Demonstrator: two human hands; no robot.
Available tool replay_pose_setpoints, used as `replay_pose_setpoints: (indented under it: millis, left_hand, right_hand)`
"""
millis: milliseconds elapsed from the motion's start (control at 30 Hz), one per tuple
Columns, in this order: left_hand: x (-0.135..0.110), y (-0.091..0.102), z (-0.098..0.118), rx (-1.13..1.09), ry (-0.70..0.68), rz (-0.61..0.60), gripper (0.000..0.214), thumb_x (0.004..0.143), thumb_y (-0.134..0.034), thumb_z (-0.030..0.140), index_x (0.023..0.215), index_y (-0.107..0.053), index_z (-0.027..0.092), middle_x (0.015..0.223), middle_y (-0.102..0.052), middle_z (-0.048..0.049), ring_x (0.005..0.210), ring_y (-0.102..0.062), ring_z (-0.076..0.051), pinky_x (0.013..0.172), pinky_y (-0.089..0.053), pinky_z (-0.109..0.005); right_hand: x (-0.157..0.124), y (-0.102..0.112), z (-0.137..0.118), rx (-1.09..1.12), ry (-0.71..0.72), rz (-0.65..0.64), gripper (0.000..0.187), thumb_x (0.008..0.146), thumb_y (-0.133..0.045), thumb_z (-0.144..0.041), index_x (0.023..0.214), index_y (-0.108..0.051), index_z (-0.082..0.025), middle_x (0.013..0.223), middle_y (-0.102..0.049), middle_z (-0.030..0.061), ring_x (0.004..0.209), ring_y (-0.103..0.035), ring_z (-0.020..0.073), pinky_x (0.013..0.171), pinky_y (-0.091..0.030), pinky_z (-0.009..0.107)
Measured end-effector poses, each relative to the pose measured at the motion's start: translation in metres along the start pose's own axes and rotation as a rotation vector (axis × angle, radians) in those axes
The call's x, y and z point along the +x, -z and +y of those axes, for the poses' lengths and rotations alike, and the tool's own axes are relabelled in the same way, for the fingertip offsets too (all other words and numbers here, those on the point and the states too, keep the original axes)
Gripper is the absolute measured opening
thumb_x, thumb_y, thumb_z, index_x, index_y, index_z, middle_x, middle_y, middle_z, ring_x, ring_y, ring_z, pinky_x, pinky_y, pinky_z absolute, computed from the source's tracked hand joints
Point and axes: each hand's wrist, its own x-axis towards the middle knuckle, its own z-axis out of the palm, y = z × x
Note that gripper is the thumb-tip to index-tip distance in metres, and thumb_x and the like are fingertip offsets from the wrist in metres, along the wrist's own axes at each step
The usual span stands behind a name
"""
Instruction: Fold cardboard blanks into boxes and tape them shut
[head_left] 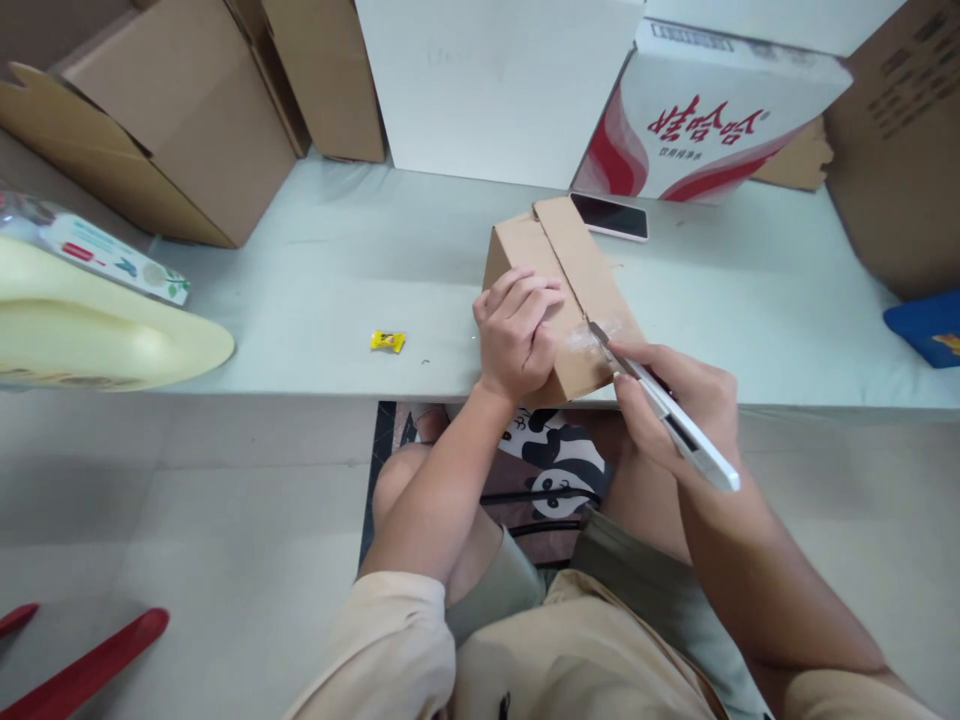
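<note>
A small brown cardboard box (577, 262) lies at the table's front edge, its top flaps meeting along a seam, with clear tape near the close end. Over its left side my left hand (519, 335) is closed, fingers curled on the top and holding it. My right hand (679, 400) is wrapped round a white utility knife (686, 432). The knife's blade tip touches the box at the seam by the tape; how deep it goes, I cannot tell.
Behind the box lies a phone (611, 216). A yellow wrapped sweet (388, 342) is on the table (337, 260) to the left. Larger cartons (480, 90) line the back, including a red-and-white box (705, 115). A pale yellow bottle (105, 320) lies at left, a blue item (926, 325) at right.
</note>
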Motion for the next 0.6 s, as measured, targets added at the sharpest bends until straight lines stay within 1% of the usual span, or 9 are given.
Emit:
replay_pose_setpoints:
  millis: [133,200,267,367,433,500,567,600]
  left_hand:
    - [0.000,0.000,-0.002,0.014,-0.009,-0.003,0.032,0.086,-0.036,0.028,0.095,-0.067,0.025,0.109,-0.074,-0.0060,0.124,-0.057,-0.027,0.107,-0.039,-0.046]
    - [0.000,0.000,-0.004,0.000,-0.030,-0.005,0.032,0.087,-0.036,0.029,0.097,-0.067,0.024,0.109,-0.074,-0.0066,0.124,-0.056,-0.026,0.108,-0.039,-0.045]
    - [0.000,-0.001,-0.005,-0.010,-0.043,-0.014,0.033,0.089,-0.034,0.030,0.098,-0.066,0.024,0.109,-0.073,-0.0072,0.125,-0.055,-0.026,0.110,-0.039,-0.043]
    - [0.000,-0.001,-0.007,0.039,-0.032,-0.035,0.036,0.092,-0.031,0.033,0.098,-0.065,0.023,0.110,-0.072,-0.0078,0.125,-0.055,-0.026,0.111,-0.039,-0.043]
    - [0.000,0.000,-0.007,0.061,-0.026,-0.035,0.037,0.092,-0.030,0.033,0.098,-0.065,0.023,0.110,-0.072,-0.0080,0.124,-0.055,-0.026,0.111,-0.040,-0.043]
    - [0.000,0.001,-0.008,0.041,-0.038,-0.012,0.036,0.092,-0.030,0.033,0.097,-0.065,0.023,0.110,-0.072,-0.0082,0.123,-0.056,-0.026,0.110,-0.041,-0.042]
    - [0.001,0.002,-0.010,0.016,-0.054,0.010,0.036,0.092,-0.031,0.034,0.096,-0.065,0.023,0.109,-0.072,-0.0083,0.122,-0.056,-0.026,0.109,-0.042,-0.042]
    - [0.001,0.003,-0.011,0.009,-0.058,0.009,0.036,0.093,-0.031,0.034,0.095,-0.065,0.023,0.109,-0.072,-0.0084,0.122,-0.056,-0.026,0.109,-0.042,-0.042]
  right_hand:
    - [-0.004,0.002,-0.001,0.003,0.026,-0.009,0.022,0.086,-0.062,-0.022,0.105,-0.072,-0.023,0.074,-0.071,0.0004,0.054,-0.057,0.0103,0.055,-0.049,0.024]
    - [-0.003,0.000,0.000,0.009,0.026,-0.014,0.023,0.086,-0.062,-0.022,0.106,-0.072,-0.023,0.074,-0.072,0.0005,0.055,-0.059,0.0106,0.057,-0.050,0.024]
    - [0.000,-0.002,0.001,0.006,0.022,-0.032,0.023,0.086,-0.062,-0.022,0.106,-0.073,-0.023,0.079,-0.074,0.0014,0.059,-0.063,0.0118,0.060,-0.052,0.025]
    - [0.003,-0.004,0.003,0.004,0.024,-0.059,0.024,0.087,-0.061,-0.022,0.108,-0.074,-0.023,0.089,-0.077,0.0026,0.064,-0.066,0.0128,0.064,-0.054,0.026]
    - [-0.001,-0.002,0.005,0.029,0.037,-0.063,0.026,0.087,-0.061,-0.020,0.110,-0.074,-0.024,0.088,-0.077,0.0019,0.063,-0.065,0.0124,0.062,-0.053,0.026]
    - [-0.010,0.003,0.009,0.075,0.066,-0.025,0.027,0.086,-0.063,-0.020,0.110,-0.074,-0.026,0.083,-0.075,0.0009,0.062,-0.065,0.0128,0.060,-0.052,0.026]
    - [-0.022,0.009,0.016,0.144,0.075,0.081,0.026,0.086,-0.063,-0.023,0.110,-0.072,-0.027,0.078,-0.072,0.0002,0.060,-0.062,0.0137,0.056,-0.050,0.028]
    - [-0.027,0.011,0.021,0.166,0.039,0.142,0.027,0.086,-0.063,-0.026,0.112,-0.071,-0.028,0.076,-0.070,0.0000,0.059,-0.060,0.0142,0.055,-0.049,0.029]
